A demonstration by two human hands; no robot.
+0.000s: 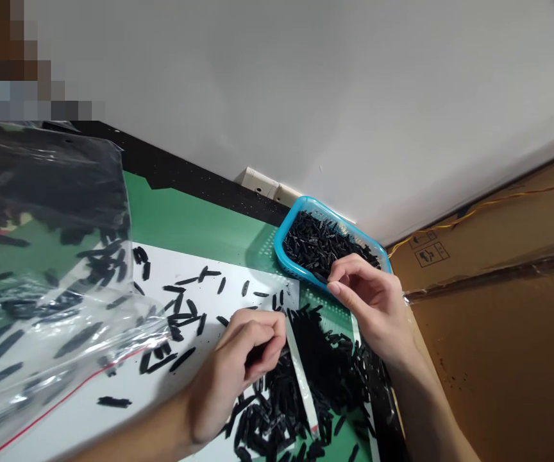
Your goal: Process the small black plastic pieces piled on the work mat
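At the near edge, two bare forearms reach in from below. Between them a heap of thin black pieces (335,369) spreads over the edge of a white sheet (133,385) and onto a green mat (200,218). A narrow white strip (301,378) with a reddish end lies slantwise across the heap.

The left hand (245,366) is above the sheet, beside the heap. Its fingers are curled in, loosely like a fist, with the knuckles by the upper end of the strip. The inside of the palm is hidden, so I cannot tell whether it grips anything. More black pieces lie scattered on the sheet beyond it. At the far left, a clear plastic bag (41,173) with a red line along its edge covers part of the sheet; dark pieces show in and through it.

Farther on, the right hand (373,308) has thumb and forefinger brought together on one small black piece (322,278), the other fingers bent. This piece is at the near rim of a blue basket (281,253), which is filled with similar black pieces.

Behind the basket are a white socket strip (260,185) and a pale wall (306,83). Brown cardboard (512,359) stands to the right.
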